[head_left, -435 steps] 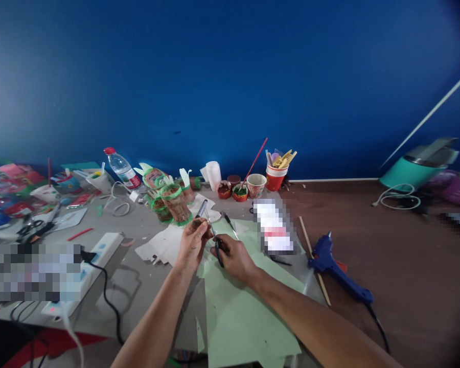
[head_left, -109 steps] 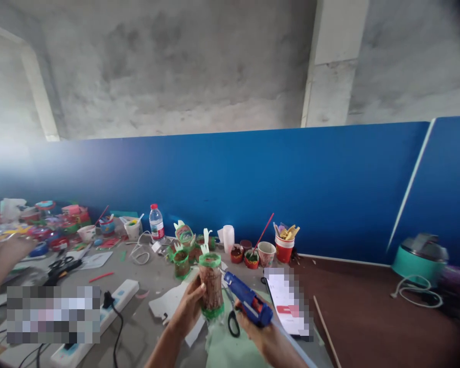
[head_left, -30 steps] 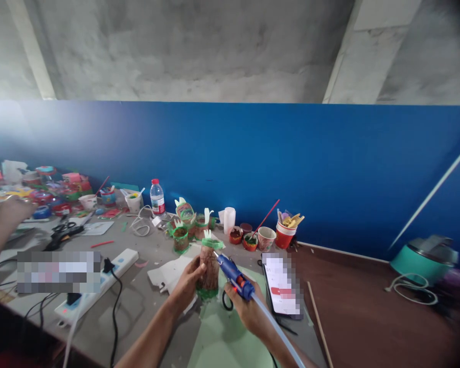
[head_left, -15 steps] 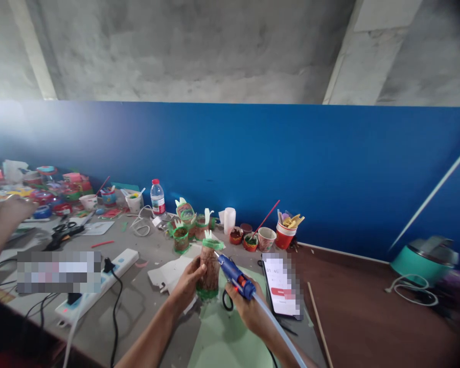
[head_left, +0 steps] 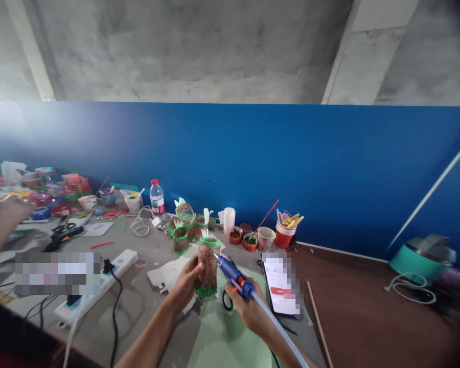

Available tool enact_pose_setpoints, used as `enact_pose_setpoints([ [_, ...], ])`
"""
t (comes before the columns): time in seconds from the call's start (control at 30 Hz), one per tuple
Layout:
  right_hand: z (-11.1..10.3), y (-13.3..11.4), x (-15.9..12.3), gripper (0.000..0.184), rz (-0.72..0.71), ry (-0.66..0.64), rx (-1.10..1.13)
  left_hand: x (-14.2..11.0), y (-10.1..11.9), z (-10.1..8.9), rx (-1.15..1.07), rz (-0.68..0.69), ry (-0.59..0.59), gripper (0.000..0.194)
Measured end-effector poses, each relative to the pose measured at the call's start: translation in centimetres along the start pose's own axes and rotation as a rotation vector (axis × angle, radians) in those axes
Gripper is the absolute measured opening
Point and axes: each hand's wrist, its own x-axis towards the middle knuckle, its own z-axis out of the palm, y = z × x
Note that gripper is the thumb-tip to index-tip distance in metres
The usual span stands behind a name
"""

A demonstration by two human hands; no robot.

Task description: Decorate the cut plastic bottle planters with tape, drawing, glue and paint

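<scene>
My left hand (head_left: 187,280) is closed round the left side of a brown cylinder painted like a tree trunk (head_left: 207,266), with green bands at its top and base. It stands nearly upright, and pale green cut-out shapes show behind its rim. In my right hand (head_left: 249,306) is a blue hot glue gun (head_left: 233,276), a clear glue stick trailing from its back end. Its nozzle points at the cylinder's upper right side; whether it touches I cannot tell. Under my hands lies light green paper (head_left: 230,337). A black scissors handle (head_left: 227,301) shows beside the glue gun.
A phone (head_left: 279,291) and a wooden stick (head_left: 318,322) lie to the right. Painted cylinders (head_left: 181,239), a bottle (head_left: 157,198), paint cups (head_left: 250,242) and a cup of utensils (head_left: 285,234) line the back. A power strip (head_left: 118,271) lies left. Another person's hand (head_left: 11,209) is far left.
Since the oldest frame, my hands have gone from scissors to the cylinder and glue gun. Over the last second, the cylinder has shifted slightly left from the nozzle; my grips stay the same.
</scene>
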Motion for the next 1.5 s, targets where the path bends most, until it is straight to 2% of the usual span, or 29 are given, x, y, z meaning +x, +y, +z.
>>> enact_pose_setpoints([
  [0.17,-0.2,0.3,0.2,0.045,0.029,-0.066,0.015,0.0,-0.1,-0.2,-0.01,0.007,-0.031,0.049],
  [0.33,-0.4,0.1,0.2,0.044,0.059,-0.087,0.01,-0.1,-0.1,-0.2,-0.043,-0.014,-0.049,0.051],
  [0.6,-0.4,-0.8,-0.3,0.037,0.18,0.054,0.011,-0.2,0.2,-0.2,-0.109,-0.049,-0.074,0.049],
  [0.73,-0.3,-1.3,-0.4,0.033,0.171,0.032,0.027,-0.3,0.3,-0.2,-0.115,-0.065,-0.095,0.049],
  [0.9,-0.3,-1.9,-0.5,0.038,0.143,-0.011,0.022,-0.1,0.1,-0.7,-0.115,-0.069,-0.077,0.049],
  [1.0,-0.4,-2.0,-0.5,0.037,0.157,-0.03,0.021,0.1,-0.2,-1.2,-0.126,-0.064,-0.113,0.046],
  [1.17,-0.3,-1.9,-0.5,0.035,0.218,-0.012,0.072,0.1,-0.4,-1.2,-0.153,-0.05,-0.201,0.04],
  [1.4,-0.3,-1.9,-0.7,0.036,0.158,-0.019,0.025,0.1,-0.4,-1.3,-0.148,-0.036,-0.204,0.038],
  [1.5,-0.3,-1.9,-0.6,0.036,0.183,-0.01,0.024,0.1,-0.3,-1.2,-0.152,-0.045,-0.228,0.037],
])
